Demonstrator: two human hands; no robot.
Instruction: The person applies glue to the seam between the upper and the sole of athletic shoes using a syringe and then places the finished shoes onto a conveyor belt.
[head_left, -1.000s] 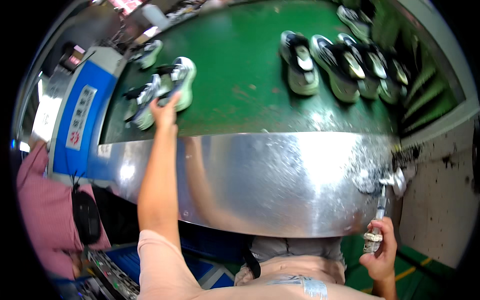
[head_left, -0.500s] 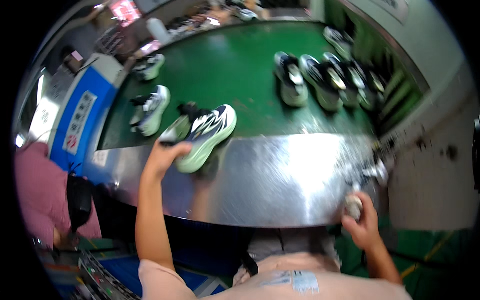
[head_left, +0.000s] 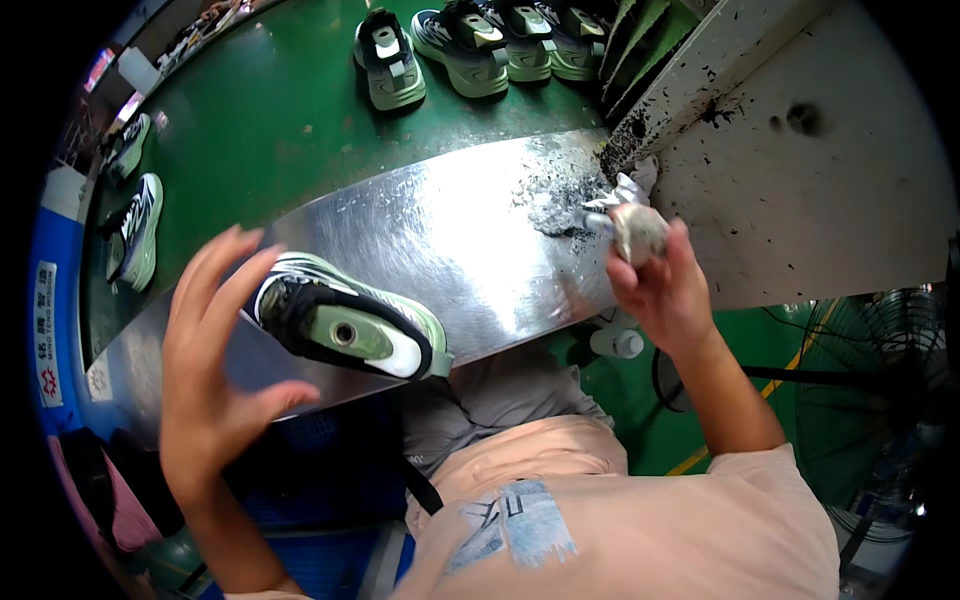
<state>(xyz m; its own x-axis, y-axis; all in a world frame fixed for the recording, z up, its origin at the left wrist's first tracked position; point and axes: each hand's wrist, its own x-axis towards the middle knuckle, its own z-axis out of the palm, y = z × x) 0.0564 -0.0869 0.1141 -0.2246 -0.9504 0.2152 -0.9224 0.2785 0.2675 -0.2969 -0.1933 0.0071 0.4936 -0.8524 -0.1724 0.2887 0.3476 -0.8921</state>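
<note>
A dark and pale-green sneaker (head_left: 415,315) lies on the metal plate (head_left: 440,210) in front of me, its opening turned up so the green insole shows. My left hand (head_left: 215,350) is open beside the shoe's left end, thumb and fingers spread, with a gap between them and the shoe. My right hand (head_left: 665,300) is closed around a worn, pale, rounded piece (head_left: 641,234). A short metallic stem (head_left: 598,224) appears to stick out of it toward the left. Its exact kind is unclear. It is held above the plate's right end, near black smears (head_left: 560,205).
Several matching sneakers (head_left: 390,75) stand in a row at the back; two more (head_left: 140,235) sit at the far left. Crumpled white material (head_left: 632,188) lies by the dark-spotted panel (head_left: 800,180) on the right. A white bottle (head_left: 617,343) and a fan (head_left: 870,370) are below the table's edge.
My left hand has let go of the sneaker, which now rests on the plate nearer me, opening up. My right hand has lifted the rounded piece. The view has swung rightward.
</note>
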